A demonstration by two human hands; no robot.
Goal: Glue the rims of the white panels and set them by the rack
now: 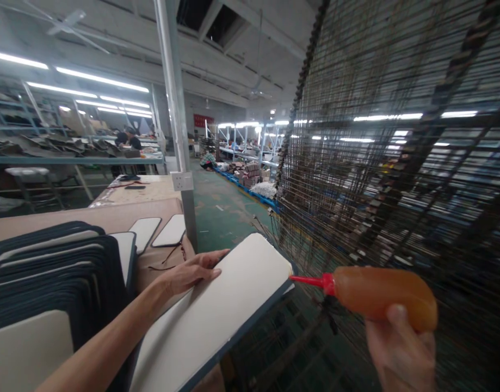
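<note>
My left hand (198, 272) grips the edge of a long white panel (229, 294) with rounded corners and a dark blue border, thumb on its white face. The panel slants up and away from me. In my right hand (402, 343) is a squeeze bottle (386, 294) of amber liquid, lying on its side, with the fingers closed around its underside. Its red nozzle (309, 281) points left, and the tip meets the panel's far right corner. A little amber liquid shows at that corner.
Dark-edged panels (49, 267) stand stacked on the left of the table (147, 272), with two small white panels (170, 231) behind. A tall wire rack (356, 163) rises close on the right. A metal post (176, 98) stands ahead, beside a green floor aisle (221, 212).
</note>
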